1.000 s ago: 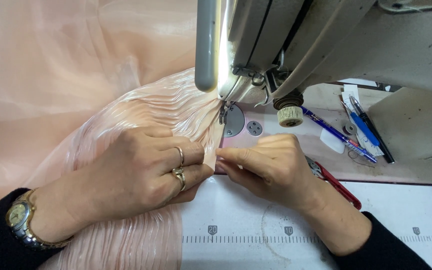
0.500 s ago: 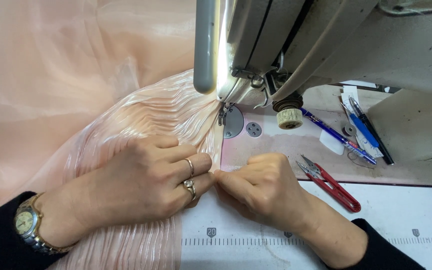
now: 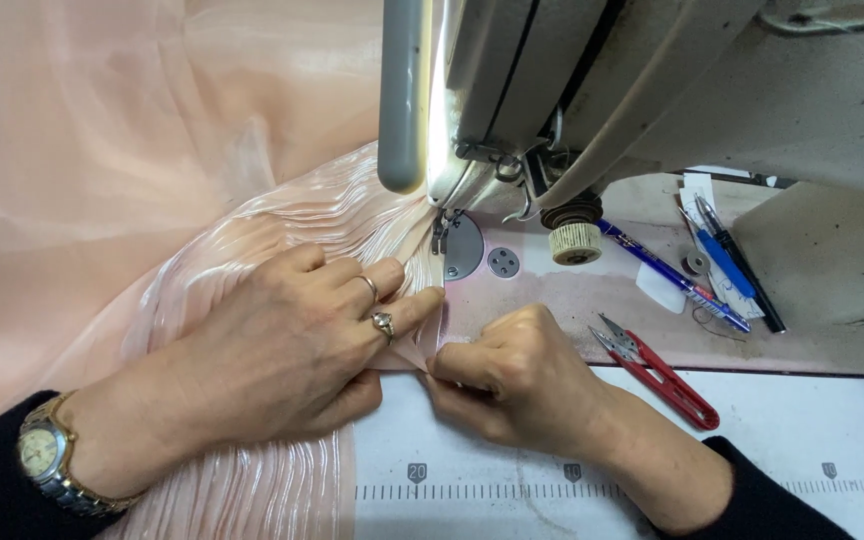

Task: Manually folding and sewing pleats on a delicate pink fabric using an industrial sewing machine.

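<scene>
Pale peach pleated fabric (image 3: 282, 220) lies under the presser foot (image 3: 439, 235) of a grey sewing machine (image 3: 652, 90). My left hand (image 3: 282, 345), with two rings and a wristwatch, presses flat on the pleats just in front of the foot, fingers pointing right. My right hand (image 3: 512, 375) is curled beside it and pinches the fabric's edge at the near side of the machine bed (image 3: 572, 300). The two hands touch at the fabric edge.
Red thread snips (image 3: 662, 375) lie on the bed right of my right hand. Blue pens (image 3: 687, 280) and a small bobbin lie further right. A ruler scale (image 3: 512, 490) is printed on the white table. Sheer peach cloth (image 3: 72, 150) fills the left.
Both hands have slid toward me along the fabric edge, the right hand closing into a tighter pinch. The snips, hidden before, now show beside the right hand.
</scene>
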